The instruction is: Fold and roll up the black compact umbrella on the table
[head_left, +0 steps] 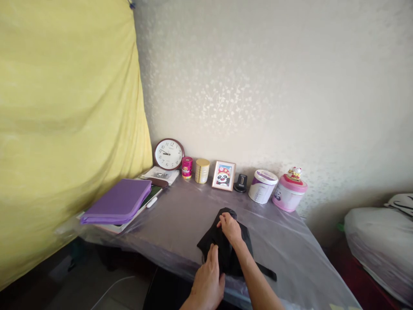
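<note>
A black cloth item (222, 243) lies bunched near the front edge of the table, with a black strap (267, 271) reaching out to its right. My left hand (209, 275) rests at the cloth's near left part, its fingers stretched out and the thumb apart. Over the upper part of the cloth is my right hand (229, 227), its fingers bent and pinched together. Whatever its fingertips grip is too small to make out against the black fabric.
Purple folder (118, 200) and white marker (151, 202) lie left. Along the wall stand a clock (169, 154), pink can (187, 168), yellow-lidded can (202, 171), panda frame (223, 175), black device (241, 183), white tub (263, 187) and pink tub (289, 193).
</note>
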`<state>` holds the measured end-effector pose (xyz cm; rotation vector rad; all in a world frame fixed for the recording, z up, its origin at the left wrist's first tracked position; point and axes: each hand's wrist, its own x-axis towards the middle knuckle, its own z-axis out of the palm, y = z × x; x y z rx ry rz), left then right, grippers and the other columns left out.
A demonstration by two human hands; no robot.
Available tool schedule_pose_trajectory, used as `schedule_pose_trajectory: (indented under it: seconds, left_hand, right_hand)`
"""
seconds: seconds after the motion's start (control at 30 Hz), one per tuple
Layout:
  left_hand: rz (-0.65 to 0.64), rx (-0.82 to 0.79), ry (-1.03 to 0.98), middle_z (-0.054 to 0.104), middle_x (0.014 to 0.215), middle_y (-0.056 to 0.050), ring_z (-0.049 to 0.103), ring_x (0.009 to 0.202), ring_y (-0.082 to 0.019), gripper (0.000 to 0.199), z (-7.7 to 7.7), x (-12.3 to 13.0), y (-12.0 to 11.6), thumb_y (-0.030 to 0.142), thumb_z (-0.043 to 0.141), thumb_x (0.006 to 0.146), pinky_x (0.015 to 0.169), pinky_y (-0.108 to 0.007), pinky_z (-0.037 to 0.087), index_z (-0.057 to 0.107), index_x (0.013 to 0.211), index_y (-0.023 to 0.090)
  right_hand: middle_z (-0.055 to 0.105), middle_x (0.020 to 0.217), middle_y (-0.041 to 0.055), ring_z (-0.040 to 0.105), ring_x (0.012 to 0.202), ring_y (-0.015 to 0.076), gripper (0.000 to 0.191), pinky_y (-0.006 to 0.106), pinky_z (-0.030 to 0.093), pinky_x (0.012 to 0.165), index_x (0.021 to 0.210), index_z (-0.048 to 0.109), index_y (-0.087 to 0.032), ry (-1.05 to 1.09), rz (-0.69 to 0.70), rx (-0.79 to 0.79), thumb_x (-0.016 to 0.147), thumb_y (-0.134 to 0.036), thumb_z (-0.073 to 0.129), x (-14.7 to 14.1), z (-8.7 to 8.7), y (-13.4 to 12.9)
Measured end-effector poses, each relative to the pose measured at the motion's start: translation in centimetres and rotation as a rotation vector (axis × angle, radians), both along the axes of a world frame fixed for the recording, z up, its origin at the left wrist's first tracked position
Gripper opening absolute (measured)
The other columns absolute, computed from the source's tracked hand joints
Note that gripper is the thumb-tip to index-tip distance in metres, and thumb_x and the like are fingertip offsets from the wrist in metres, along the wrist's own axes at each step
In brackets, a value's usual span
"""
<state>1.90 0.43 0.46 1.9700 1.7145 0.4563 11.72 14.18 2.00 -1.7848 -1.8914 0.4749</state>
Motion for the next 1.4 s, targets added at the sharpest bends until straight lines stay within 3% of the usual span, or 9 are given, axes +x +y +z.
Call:
schedule_pose_trajectory:
  seconds: [0.07,0.2,0.3,0.5,0.67,0.83,1.03,1.2,1.4]
  left_hand:
    - [0.025,-0.002,-0.018,0.024,0.140,-0.014,0.037,0.121,-0.020,0.070,0.3,0.0,-0.3,0.014,0.042,0.073,0.095,-0.024,0.033,0.013,0.137,0.008]
    - [0.031,-0.025,0.036,0.023,0.140,-0.013,0.056,0.099,-0.021,0.077,1.1,0.3,-0.6,0.011,0.041,0.075,0.080,-0.029,0.043,0.001,0.137,0.031]
    - [-0.002,-0.033,0.102,0.024,0.139,-0.013,0.059,0.092,-0.021,0.073,1.3,0.5,-0.4,0.010,0.040,0.075,0.077,-0.030,0.045,0.008,0.135,0.038]
    - [0.007,-0.033,0.168,0.027,0.137,-0.018,0.057,0.098,-0.021,0.065,0.4,0.6,-0.2,0.012,0.035,0.078,0.079,-0.029,0.044,0.010,0.138,0.024]
    - [0.003,-0.021,0.168,0.024,0.139,-0.017,0.049,0.110,-0.021,0.065,-0.6,0.6,-0.1,0.011,0.035,0.077,0.085,-0.026,0.041,0.012,0.138,0.014]
    - [0.017,-0.033,0.164,0.022,0.140,-0.017,0.045,0.115,-0.021,0.065,-1.3,0.7,0.0,0.011,0.033,0.077,0.087,-0.026,0.040,0.010,0.137,0.010]
    - [0.033,-0.098,0.112,0.020,0.141,-0.015,0.047,0.113,-0.022,0.067,-1.2,0.6,0.3,0.014,0.035,0.076,0.087,-0.027,0.040,0.009,0.138,0.012]
    - [0.051,-0.161,0.090,0.018,0.142,-0.013,0.046,0.114,-0.025,0.068,-0.3,0.6,0.4,0.015,0.036,0.075,0.088,-0.031,0.039,0.009,0.137,0.013]
    - [0.036,-0.145,0.093,0.018,0.142,-0.014,0.045,0.115,-0.023,0.067,0.2,0.7,0.2,0.014,0.034,0.076,0.089,-0.030,0.039,0.007,0.137,0.010]
  right_hand:
    - [0.069,0.068,-0.0007,0.063,0.078,0.0151,0.022,0.023,0.038,0.065,0.096,0.054,-0.020,-0.037,0.019,0.026,0.085,-0.027,0.036,0.0,-0.1,-0.2]
    - [0.069,0.071,0.0000,0.063,0.082,0.0163,0.024,0.023,0.038,0.067,0.101,0.052,-0.019,-0.052,0.048,0.033,0.084,-0.025,0.037,0.1,-0.1,-0.6]
    - [0.069,0.071,-0.0006,0.063,0.080,0.0160,0.024,0.024,0.040,0.067,0.102,0.052,-0.019,-0.035,0.063,0.062,0.084,-0.024,0.037,0.2,0.0,-0.8]
    - [0.067,0.081,0.0000,0.062,0.079,0.0149,0.023,0.025,0.045,0.071,0.100,0.055,-0.022,0.129,0.183,0.259,0.085,-0.027,0.039,0.8,-0.4,-3.0]
    - [0.064,0.098,0.0049,0.055,0.097,0.0166,0.022,0.033,0.043,0.087,0.094,0.061,-0.022,0.142,0.433,0.475,0.086,-0.024,0.040,2.1,-1.4,-5.8]
    - [0.062,0.109,0.0051,0.046,0.113,0.0178,0.026,0.042,0.031,0.099,0.102,0.060,-0.021,0.017,0.517,0.496,0.087,-0.023,0.039,3.3,-2.3,-4.2]
    - [0.059,0.114,0.0058,0.042,0.118,0.0177,0.033,0.044,0.023,0.103,0.106,0.060,-0.021,-0.052,0.415,0.416,0.088,-0.028,0.032,4.3,-3.0,1.3]
    - [0.055,0.120,0.0058,0.042,0.117,0.0162,0.036,0.037,0.027,0.101,0.110,0.057,-0.019,0.003,0.335,0.316,0.087,-0.029,0.032,4.9,-3.2,4.8]
    - [0.061,0.109,0.0087,0.052,0.106,0.0180,0.036,0.030,0.035,0.094,0.103,0.058,-0.015,0.054,-0.060,0.160,0.085,-0.032,0.032,6.8,-2.7,5.5]
